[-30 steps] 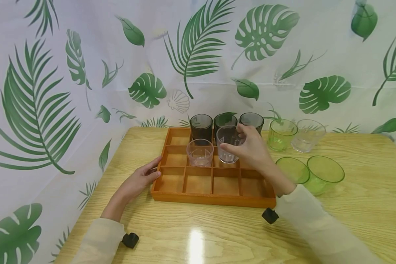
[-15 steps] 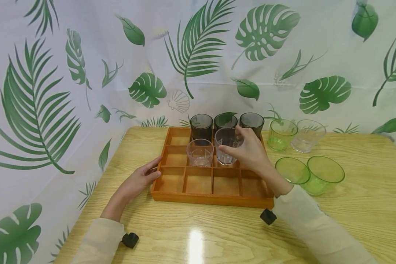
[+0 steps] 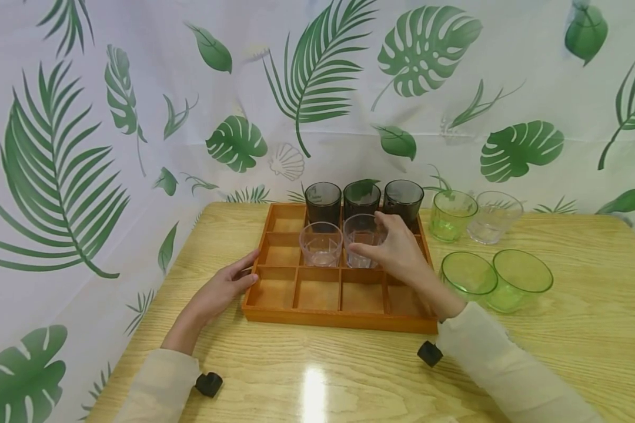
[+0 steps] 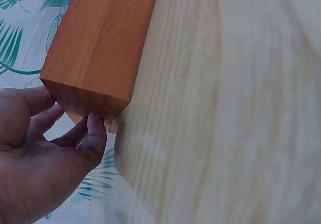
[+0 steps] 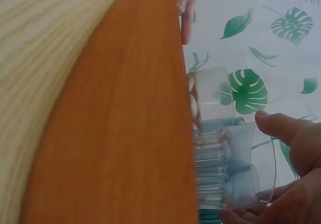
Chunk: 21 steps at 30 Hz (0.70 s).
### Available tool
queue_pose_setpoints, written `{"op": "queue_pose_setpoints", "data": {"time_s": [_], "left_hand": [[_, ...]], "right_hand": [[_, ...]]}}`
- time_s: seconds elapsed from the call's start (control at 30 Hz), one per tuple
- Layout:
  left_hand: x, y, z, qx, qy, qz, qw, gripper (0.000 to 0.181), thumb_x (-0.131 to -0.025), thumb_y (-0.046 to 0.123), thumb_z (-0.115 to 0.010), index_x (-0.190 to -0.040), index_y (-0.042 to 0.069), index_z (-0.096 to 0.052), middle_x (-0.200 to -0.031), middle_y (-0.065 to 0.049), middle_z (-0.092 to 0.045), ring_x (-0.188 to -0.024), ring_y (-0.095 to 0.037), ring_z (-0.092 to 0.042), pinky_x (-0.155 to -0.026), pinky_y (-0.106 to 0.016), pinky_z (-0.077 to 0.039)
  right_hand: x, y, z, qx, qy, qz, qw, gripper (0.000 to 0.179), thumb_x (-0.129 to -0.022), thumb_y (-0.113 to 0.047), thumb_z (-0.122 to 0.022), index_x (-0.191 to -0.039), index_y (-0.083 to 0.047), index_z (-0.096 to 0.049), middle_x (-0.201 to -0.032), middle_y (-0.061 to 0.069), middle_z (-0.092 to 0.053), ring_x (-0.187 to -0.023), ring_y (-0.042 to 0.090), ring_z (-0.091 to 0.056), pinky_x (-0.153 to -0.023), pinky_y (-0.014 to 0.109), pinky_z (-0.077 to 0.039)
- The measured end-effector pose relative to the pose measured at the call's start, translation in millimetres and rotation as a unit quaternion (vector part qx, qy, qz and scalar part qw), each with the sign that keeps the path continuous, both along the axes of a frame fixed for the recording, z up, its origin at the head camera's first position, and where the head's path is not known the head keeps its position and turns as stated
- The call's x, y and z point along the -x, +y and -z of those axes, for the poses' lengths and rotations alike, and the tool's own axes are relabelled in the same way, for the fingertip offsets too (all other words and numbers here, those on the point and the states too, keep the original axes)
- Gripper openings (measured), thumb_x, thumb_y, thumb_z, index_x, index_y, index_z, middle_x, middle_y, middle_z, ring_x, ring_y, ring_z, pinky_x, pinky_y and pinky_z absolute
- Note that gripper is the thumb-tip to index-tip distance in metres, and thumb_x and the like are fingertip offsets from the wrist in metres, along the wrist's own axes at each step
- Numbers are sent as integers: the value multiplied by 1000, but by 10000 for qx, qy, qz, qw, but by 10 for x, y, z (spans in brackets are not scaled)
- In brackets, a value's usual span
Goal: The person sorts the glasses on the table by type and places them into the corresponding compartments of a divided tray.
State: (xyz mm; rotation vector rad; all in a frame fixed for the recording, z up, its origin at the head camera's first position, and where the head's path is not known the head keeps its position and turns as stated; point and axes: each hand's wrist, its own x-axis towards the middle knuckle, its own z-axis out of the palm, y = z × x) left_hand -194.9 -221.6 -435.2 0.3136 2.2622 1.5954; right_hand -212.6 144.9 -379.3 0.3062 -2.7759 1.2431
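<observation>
- Position: the clear cup (image 3: 361, 230) stands in the tray (image 3: 338, 319), middle row, third compartment from the left.
- Hands: the right hand (image 3: 399, 247) grips this cup near its rim, thumb opposed to fingers. The left hand (image 3: 222, 292) presses fairly straight fingers against the tray's left end.
- Hazard, knock: the second clear cup (image 3: 321, 245) sits just beside; a sideways lean on release could strike rim on rim. Contact cannot be judged.
- Hazard, snag: the fingers lie close before the dark cups (image 3: 324, 202); lifting away carelessly could drag one.
- Hazard, tilt: a base caught on a divider would leave the cup leaning.
- Hazard, shift: if left-hand pressure is uneven, the tray could slide on the bench (image 3: 254, 376).
- View differences: the left wrist view shows fingertips meeting the tray's lower edge, obscure from the head. The right wrist view shows the grip spanning the cup; the tray wall hides its base there, while the head view reveals its compartment.
</observation>
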Motion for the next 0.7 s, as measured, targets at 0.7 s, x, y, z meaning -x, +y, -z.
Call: {"op": "queue_pose_setpoints", "data": {"time_s": [0.7], "left_hand": [[3,3,0,60,62,30,10000,62,-111,21,-51,-166,19,-23,-171,-12,-16,-156,-35,-16,-122,-53,-23]], "right_hand": [[-77,67,-45,-102,-515,-156,9985,96,-94,-36,-78,-159,10,-24,-159,32,-31,-146,48,-33,-116,62,-32]]}}
